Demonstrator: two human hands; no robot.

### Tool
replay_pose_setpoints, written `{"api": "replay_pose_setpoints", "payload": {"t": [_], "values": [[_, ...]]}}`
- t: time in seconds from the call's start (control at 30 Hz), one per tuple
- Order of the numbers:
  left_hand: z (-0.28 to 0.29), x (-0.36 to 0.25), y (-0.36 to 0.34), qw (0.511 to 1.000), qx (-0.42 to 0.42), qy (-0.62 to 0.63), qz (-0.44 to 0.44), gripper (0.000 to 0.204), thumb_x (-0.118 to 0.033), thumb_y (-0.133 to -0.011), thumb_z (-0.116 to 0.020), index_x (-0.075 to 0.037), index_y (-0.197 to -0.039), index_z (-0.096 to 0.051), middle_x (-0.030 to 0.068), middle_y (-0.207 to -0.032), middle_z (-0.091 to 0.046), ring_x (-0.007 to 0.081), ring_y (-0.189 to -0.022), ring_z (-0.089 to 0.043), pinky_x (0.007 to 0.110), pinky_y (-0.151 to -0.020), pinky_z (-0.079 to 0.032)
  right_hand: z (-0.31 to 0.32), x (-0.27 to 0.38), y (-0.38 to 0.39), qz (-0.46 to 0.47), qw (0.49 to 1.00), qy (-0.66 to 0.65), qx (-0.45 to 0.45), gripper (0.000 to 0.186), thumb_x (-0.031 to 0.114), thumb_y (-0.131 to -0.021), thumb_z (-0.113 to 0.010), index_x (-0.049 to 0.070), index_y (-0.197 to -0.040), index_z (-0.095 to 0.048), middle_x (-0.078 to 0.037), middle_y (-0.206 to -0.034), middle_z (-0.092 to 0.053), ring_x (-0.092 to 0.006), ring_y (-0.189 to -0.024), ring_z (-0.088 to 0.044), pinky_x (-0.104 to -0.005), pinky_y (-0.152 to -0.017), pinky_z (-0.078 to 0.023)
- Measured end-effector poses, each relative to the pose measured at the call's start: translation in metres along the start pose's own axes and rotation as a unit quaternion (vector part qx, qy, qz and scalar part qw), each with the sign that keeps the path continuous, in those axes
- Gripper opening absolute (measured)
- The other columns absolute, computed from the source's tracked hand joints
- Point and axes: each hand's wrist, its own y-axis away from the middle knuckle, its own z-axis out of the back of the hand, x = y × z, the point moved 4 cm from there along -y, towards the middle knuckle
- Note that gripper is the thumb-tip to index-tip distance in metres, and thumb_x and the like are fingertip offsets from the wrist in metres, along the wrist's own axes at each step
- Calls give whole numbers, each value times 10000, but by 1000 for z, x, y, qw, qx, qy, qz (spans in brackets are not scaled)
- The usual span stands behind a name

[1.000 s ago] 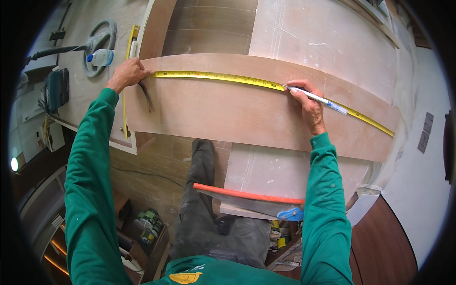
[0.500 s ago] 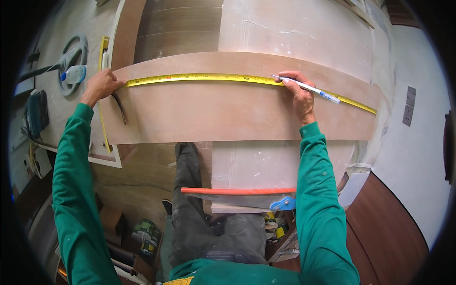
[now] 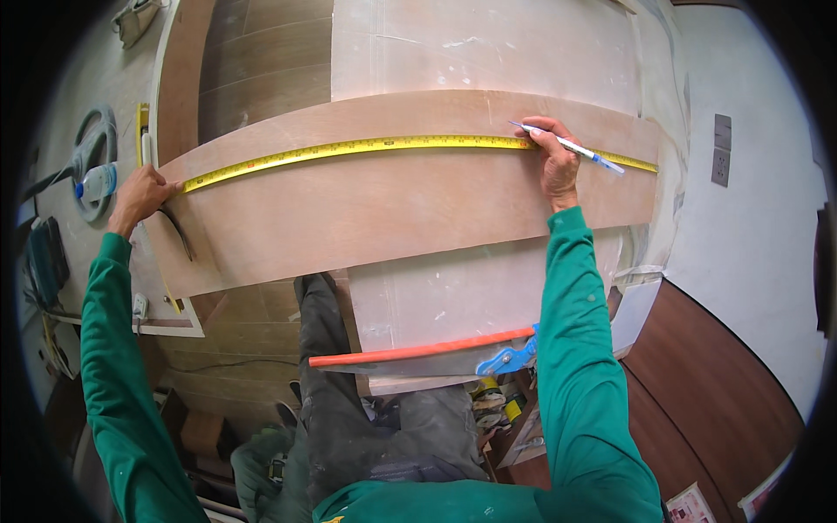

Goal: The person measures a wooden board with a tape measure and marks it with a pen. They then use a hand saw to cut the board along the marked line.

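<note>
Has a handsaw lying crosswise beyond the dark-trousered lap, edged in orange-red, with blue handle beside the green right sleeve. Farther out, has a long plywood panel spanning side to side, and on it a yellow tape measure stretched lengthwise. With the left hand curled closed, holds the tape's left end near the panel's left edge. With the right hand also closed, grips a white-and-blue pen over the tape, tip pointing left. Farther left, has a water bottle by a coiled grey hose; at far right, a wall socket.
</note>
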Motion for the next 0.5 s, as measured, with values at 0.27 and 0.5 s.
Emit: {"api": "replay_pose_setpoints", "payload": {"t": [0.27,0.5], "values": [[12,-17,28,991,126,32,2,468,-395,-848,-760,31,-660,-712,117,-488,-539,287,-460,-522,429,-554,-461,-2,2,0,-15,1000,0,27,213,90,-857,-592,-29,-969,-728,-130,-899,-742,-198,-875,-710,-299,-870,-531],[-7,-13,31,998,55,-1,14,463,-454,-836,-750,-6,-721,-753,187,-794,-691,331,-788,-665,440,-726,-507,-5,6,2,-7,999,-2,37,218,91,-857,-591,-37,-968,-728,-137,-896,-743,-206,-879,-715,-304,-882,-532]]}}
